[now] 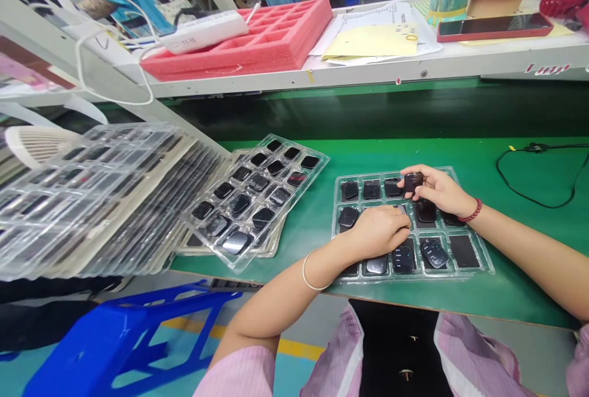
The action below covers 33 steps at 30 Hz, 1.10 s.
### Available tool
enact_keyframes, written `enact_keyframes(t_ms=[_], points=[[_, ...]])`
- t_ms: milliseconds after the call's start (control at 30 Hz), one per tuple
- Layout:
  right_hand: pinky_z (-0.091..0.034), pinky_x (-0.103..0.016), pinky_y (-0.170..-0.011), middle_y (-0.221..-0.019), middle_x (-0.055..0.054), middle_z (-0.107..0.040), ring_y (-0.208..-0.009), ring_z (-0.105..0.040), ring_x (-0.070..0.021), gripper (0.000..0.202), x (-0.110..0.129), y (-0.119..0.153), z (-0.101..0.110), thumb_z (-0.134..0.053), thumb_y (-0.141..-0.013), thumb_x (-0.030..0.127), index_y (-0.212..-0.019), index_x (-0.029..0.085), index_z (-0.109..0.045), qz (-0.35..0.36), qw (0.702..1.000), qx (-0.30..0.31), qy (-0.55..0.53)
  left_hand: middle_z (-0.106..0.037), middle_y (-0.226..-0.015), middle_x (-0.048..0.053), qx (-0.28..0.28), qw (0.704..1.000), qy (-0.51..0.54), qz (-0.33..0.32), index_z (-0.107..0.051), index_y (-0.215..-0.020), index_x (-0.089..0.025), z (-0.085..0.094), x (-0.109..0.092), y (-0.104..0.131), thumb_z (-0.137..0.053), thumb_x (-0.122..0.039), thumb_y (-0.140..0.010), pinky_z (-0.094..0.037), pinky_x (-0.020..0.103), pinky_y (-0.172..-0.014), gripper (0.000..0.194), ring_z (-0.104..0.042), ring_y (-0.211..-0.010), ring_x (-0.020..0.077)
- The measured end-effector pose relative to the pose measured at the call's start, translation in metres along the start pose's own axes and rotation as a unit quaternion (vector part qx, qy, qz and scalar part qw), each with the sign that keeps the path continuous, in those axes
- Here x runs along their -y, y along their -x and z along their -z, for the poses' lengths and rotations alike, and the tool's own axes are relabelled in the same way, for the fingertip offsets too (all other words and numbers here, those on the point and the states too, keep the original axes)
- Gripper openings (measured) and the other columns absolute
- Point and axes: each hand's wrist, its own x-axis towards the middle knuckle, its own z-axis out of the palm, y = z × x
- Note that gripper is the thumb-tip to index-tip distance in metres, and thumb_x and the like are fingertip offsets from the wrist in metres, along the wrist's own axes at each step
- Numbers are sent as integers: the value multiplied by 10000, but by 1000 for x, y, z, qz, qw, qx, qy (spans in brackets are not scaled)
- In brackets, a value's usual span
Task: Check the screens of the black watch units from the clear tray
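Observation:
A clear plastic tray (485, 260) with dark square devices in its pockets lies on the green table. My right hand (437, 188) pinches one dark device (413, 181) above the tray's back row. My left hand (380, 229) is closed over the middle row, its fingertips around something small and greyish that I cannot make out. In the front row, a device with a lit screen (434, 253) sits in a pocket, left of a pocket with only a dark pad (464, 251).
Left of the tray, a second tray of devices (257, 183) rests tilted on others, beside a tall stack of trays (138, 200). A black cable (529, 200) lies at the right. Above runs a shelf with pink foam (294, 35) and a phone (494, 27). A blue stool (105, 342) stands below.

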Motion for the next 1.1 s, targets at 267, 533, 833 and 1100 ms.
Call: enact_keyframes(t_ms=[267,533,833,1100], points=[[-574,-290,-690,-1129,-120,-686,-808,-704,-175,437,-2,-1,0,-588,-781,162,-1217,165,-565,-5,1000,-1,-9,-668,-899,41,0,1000,-5,6,-666,-962,-151,0,0,0,-446,-285,-968,-451,294,-756,258,-607,-838,177],[-566,-261,-708,-1158,-103,-674,-871,-705,-172,495,-6,0,1,-554,-739,91,-1225,183,-559,10,1000,12,-5,-666,-903,39,6,1000,-3,4,-661,-960,-153,0,0,0,-440,-285,-969,-456,295,-776,258,-605,-849,179],[-576,-272,-732,-1133,-111,-681,-827,-708,-157,406,-5,1,1,-575,-824,160,-1230,167,-563,4,1000,9,17,-666,-896,42,0,1000,-1,-1,-664,-955,-151,0,0,0,-445,-279,-967,-456,293,-772,255,-608,-843,177],[-572,-261,-733,-1126,-99,-685,-835,-707,-147,416,-3,1,1,-559,-823,154,-1239,164,-553,-4,1000,18,12,-668,-906,37,-2,1000,4,-3,-663,-963,-154,-1,1,0,-448,-286,-967,-459,293,-786,251,-609,-851,176]])
